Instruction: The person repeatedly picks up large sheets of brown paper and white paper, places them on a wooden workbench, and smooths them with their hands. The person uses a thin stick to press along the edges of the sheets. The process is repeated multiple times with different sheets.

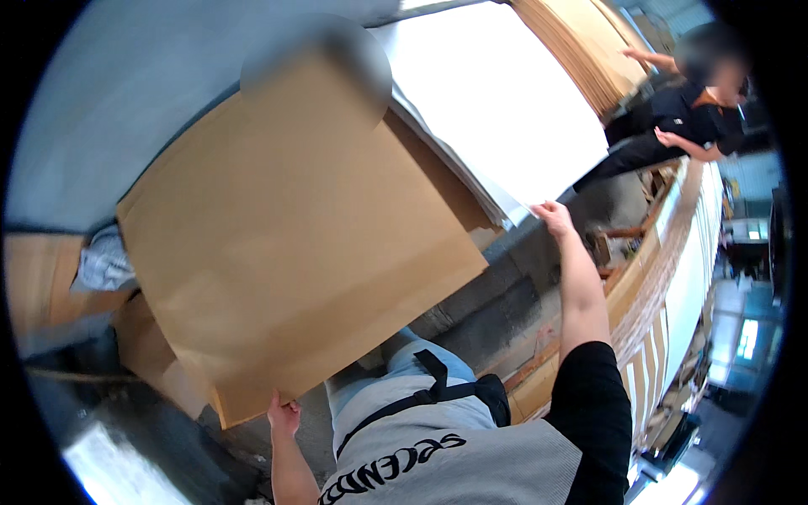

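A large brown cardboard sheet (303, 227) lies in front of me, on top of other brown sheets at its near edge. My left hand (284, 412) is closed at its near corner, fingers pinching the edge. To the right is a stack of large white sheets (505, 93), its near side showing several layers. My right hand (553, 217) is closed on the near right corner of the top white sheet, thumb and fingers at the edge. The far end of the brown sheet is blurred.
Another person (707, 109) in dark clothes stands at the far right, arms held out. Behind the white sheets is a tall stack of brown cardboard (589, 50). Wrapped stacked boards (673, 286) run along the right. A crumpled pale bundle (106, 259) lies at the left. A grey wall (160, 93) rises behind.
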### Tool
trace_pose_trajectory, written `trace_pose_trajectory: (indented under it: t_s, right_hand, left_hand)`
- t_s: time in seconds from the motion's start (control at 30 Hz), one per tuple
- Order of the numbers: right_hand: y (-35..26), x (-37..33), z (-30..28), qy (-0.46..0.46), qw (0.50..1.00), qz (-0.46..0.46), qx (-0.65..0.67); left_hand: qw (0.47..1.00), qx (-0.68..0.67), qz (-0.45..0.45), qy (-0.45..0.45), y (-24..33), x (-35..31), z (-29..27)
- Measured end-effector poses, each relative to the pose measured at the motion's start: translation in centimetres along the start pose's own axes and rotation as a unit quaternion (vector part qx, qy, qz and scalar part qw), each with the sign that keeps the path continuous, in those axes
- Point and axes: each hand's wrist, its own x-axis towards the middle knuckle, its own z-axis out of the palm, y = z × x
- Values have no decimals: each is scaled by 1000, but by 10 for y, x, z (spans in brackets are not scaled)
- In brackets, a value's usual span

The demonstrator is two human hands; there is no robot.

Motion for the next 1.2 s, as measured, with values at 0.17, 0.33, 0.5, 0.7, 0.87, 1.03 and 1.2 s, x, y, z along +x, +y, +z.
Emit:
trace_pose_trajectory:
  t_s: [0.17, 0.33, 0.5, 0.7, 0.87, 1.03, 1.2]
  right_hand:
    - [-29, 30, -7, 167, 928, 46, 329]
    - [-208, -92, 70, 27, 931, -62, 360]
    - [-333, -264, 206, -220, 912, -81, 335]
    - [-342, -393, 375, -353, 842, -404, 55]
    - [-294, -459, 455, -490, 777, -395, 20]
    - [-248, -470, 477, -546, 737, -398, -26]
    - [-228, -471, 465, -568, 676, -464, -65]
  left_hand:
    - [998, -11, 8, -63, -3, 15, -13]
    - [996, -15, 82, -32, -9, -1, 3]
    - [993, -19, 97, -57, -20, 1, 6]
    - [990, -37, 117, -65, -25, 7, 11]
    - [988, -28, 122, -92, -24, 9, 10]
    - [984, -12, 138, -115, -31, 21, 1]
    - [972, -78, 139, -171, -59, 55, -26]
